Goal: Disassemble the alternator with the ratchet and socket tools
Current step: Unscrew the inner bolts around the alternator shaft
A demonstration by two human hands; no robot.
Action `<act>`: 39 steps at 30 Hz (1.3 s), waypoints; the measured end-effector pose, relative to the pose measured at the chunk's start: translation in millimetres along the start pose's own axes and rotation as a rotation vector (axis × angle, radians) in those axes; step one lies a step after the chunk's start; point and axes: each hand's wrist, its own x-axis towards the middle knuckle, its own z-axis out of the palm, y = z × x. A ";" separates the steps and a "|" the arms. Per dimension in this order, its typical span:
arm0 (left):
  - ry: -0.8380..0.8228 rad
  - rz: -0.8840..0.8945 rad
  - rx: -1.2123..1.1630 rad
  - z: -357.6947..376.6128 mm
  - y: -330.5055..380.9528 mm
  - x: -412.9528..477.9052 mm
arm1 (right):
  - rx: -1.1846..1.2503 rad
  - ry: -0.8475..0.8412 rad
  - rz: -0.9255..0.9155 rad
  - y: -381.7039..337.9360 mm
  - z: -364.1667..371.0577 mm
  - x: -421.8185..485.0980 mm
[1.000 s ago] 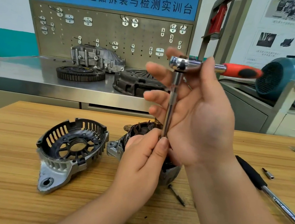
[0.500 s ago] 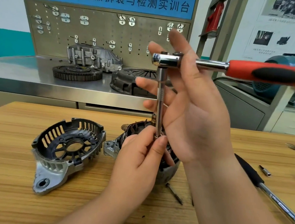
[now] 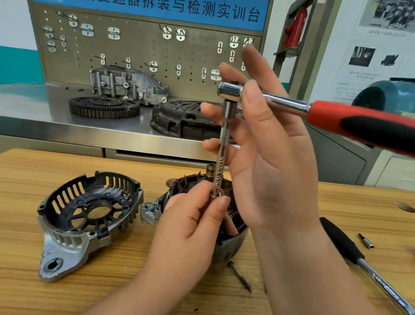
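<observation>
Behind the wooden bench (image 3: 10, 190) stands a steel bench (image 3: 30, 106) backed by a pegboard (image 3: 135, 50) under a blue sign (image 3: 149, 1). On the steel top lie a toothed ring (image 3: 104, 107), a grey cast housing (image 3: 125, 84) behind it, and a dark round cover (image 3: 177, 119) to their right.

At centre frame the ratchet (image 3: 367, 126) is held up in the air, its red and black handle reaching toward the right edge and its chrome head at upper centre. An extension bar (image 3: 224, 143) hangs straight down from the head. The right hand (image 3: 275, 168) pinches the ratchet's neck just beside the head between thumb and forefinger; its other fingers (image 3: 217, 115) are straight and spread behind the bar. The left hand (image 3: 190, 228) comes up from the lower centre, its thumb and forefinger (image 3: 218, 208) pinching the bar's lower end.

The alternator body (image 3: 229, 249) sits on the wooden bench at centre, mostly hidden behind the left hand, with its brass-coloured shaft tip (image 3: 210, 170) showing just beside the bar. Whether the bar's tip touches the alternator cannot be told. The removed end cover (image 3: 88, 212) lies open side up just left of the body. A long bolt (image 3: 240, 275) lies on the wood near the body's lower right. At lower right rest a second ratchet (image 3: 372, 269) with a black grip and a small bit (image 3: 366, 241).
</observation>
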 end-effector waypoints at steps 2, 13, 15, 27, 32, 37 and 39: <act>-0.020 0.002 -0.019 0.2 0.8 -0.2 | 0.035 -0.019 0.014 -1.6 -0.1 1.2; 0.001 0.101 0.024 2.1 -0.9 -1.6 | 0.189 -0.094 0.224 0.9 -0.7 1.0; 0.005 0.051 0.008 1.6 -1.2 -1.8 | 0.117 -0.041 0.120 2.8 1.6 -0.8; -0.026 0.073 -0.036 -0.7 0.0 -0.3 | 0.201 -0.046 0.208 1.0 -0.1 -0.1; -0.029 0.075 0.060 -0.7 -2.4 1.5 | 0.143 -0.003 0.127 0.9 0.9 -1.0; -0.023 0.011 0.005 -0.2 -2.1 0.6 | -0.039 -0.027 -0.077 0.9 4.5 -3.1; -0.022 -0.017 -0.049 0.1 -2.0 -0.2 | -0.003 -0.060 -0.051 0.9 6.0 -3.2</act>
